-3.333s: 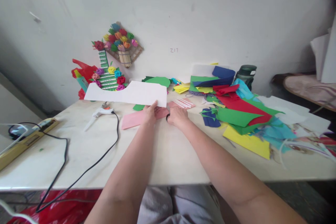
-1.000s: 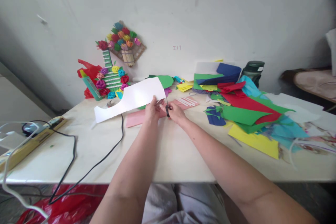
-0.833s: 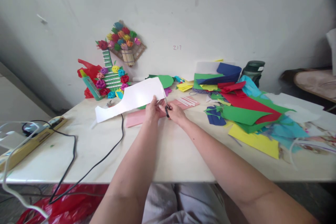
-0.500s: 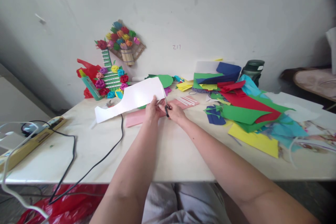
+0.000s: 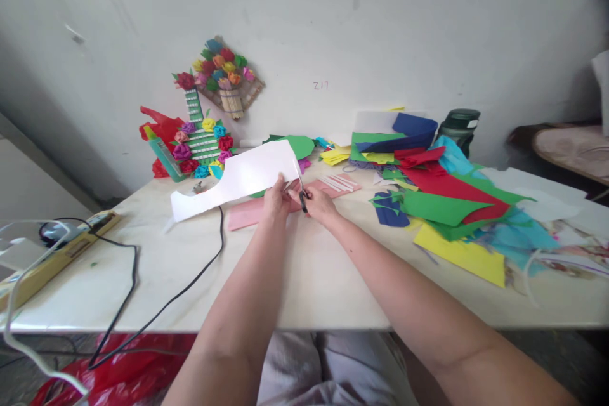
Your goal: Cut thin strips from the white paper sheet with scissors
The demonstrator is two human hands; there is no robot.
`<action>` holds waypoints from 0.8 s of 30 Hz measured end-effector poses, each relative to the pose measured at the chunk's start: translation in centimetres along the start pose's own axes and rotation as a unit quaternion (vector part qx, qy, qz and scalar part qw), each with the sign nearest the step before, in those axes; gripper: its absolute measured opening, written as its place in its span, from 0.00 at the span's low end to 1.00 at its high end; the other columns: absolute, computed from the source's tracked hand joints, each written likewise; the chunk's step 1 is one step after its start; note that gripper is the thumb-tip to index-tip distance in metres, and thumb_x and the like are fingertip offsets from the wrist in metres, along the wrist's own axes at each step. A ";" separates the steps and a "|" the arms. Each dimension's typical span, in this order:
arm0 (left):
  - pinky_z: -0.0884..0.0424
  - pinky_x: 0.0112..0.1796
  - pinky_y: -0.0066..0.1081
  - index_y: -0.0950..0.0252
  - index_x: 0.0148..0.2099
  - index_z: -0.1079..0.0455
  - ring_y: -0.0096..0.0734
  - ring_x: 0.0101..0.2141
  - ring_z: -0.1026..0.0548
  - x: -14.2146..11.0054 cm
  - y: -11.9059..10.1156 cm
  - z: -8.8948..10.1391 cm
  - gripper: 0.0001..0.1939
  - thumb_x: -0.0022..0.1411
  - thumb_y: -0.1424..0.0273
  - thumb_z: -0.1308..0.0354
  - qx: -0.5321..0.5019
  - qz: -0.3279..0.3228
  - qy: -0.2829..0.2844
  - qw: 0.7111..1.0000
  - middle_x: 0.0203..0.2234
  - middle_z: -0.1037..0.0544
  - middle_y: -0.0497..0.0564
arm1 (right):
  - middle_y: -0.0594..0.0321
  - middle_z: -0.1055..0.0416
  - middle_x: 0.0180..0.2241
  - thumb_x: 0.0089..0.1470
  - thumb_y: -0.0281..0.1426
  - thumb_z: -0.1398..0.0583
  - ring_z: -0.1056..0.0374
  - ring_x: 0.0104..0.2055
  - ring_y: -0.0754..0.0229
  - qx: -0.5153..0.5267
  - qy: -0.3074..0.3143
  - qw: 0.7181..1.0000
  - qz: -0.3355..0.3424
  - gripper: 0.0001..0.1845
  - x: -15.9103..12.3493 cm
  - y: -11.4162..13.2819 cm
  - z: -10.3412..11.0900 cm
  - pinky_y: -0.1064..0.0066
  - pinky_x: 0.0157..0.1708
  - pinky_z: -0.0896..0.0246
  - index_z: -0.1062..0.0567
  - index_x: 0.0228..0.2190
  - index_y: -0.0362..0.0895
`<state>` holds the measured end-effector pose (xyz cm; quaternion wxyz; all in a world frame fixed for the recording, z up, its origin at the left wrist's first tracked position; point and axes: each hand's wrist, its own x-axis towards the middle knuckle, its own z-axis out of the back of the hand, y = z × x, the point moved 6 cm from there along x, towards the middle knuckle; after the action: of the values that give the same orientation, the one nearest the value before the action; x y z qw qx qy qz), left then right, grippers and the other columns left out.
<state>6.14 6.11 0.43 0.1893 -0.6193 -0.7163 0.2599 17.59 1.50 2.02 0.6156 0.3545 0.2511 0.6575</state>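
Observation:
My left hand [image 5: 276, 198] pinches the lower right part of a large white paper sheet [image 5: 252, 171], which has a curved cut-out on its left side. My right hand [image 5: 320, 203] is closed around the dark handles of a pair of scissors [image 5: 303, 198]. The scissor blades point away from me, along the sheet's right edge. Both hands are close together above a pink paper [image 5: 247, 212] lying on the table. Several thin white strips [image 5: 339, 183] rest on the pink paper's right end.
Coloured paper sheets [image 5: 447, 206] pile up on the right, with a dark green bottle [image 5: 459, 130] behind. Paper-flower crafts [image 5: 204, 139] and a glue bottle [image 5: 164, 155] stand at the back left. A black cable [image 5: 190, 288] crosses the table from a power strip [image 5: 61, 254].
Almost nothing differs. Both hands, the scissors and the white sheet keep nearly the same place.

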 end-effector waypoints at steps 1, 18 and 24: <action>0.27 0.33 0.35 0.69 0.40 0.32 0.36 0.27 0.24 0.0 0.0 0.0 0.12 0.52 0.73 0.40 0.001 0.000 -0.001 1.000 0.26 0.25 0.54 | 0.63 0.31 0.26 0.45 0.52 0.46 0.36 0.28 0.62 0.000 -0.002 1.000 0.001 0.22 0.0 0.0 0.0 0.73 0.26 0.45 0.32 0.25 0.46; 0.27 0.33 0.35 0.69 0.39 0.33 0.37 0.28 0.24 -0.2 -0.1 -0.1 0.09 0.54 0.73 0.42 0.003 0.005 -0.001 1.000 0.26 0.24 0.55 | 0.64 0.32 0.24 0.46 0.52 0.47 0.37 0.26 0.63 0.008 -0.018 0.999 0.036 0.22 0.1 0.0 -0.3 0.75 0.25 0.47 0.31 0.25 0.45; 0.27 0.33 0.35 0.69 0.38 0.33 0.37 0.28 0.24 0.2 -0.1 0.1 0.09 0.53 0.73 0.41 0.003 -0.001 0.003 1.000 0.26 0.25 0.55 | 0.64 0.32 0.24 0.47 0.51 0.47 0.38 0.26 0.64 -0.001 -0.024 0.999 0.044 0.22 0.3 -0.1 -0.3 0.76 0.25 0.48 0.30 0.26 0.45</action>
<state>5.97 6.32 0.40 0.1940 -0.6186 -0.7155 0.2602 17.39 1.80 1.78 0.5922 0.3802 0.2204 0.6754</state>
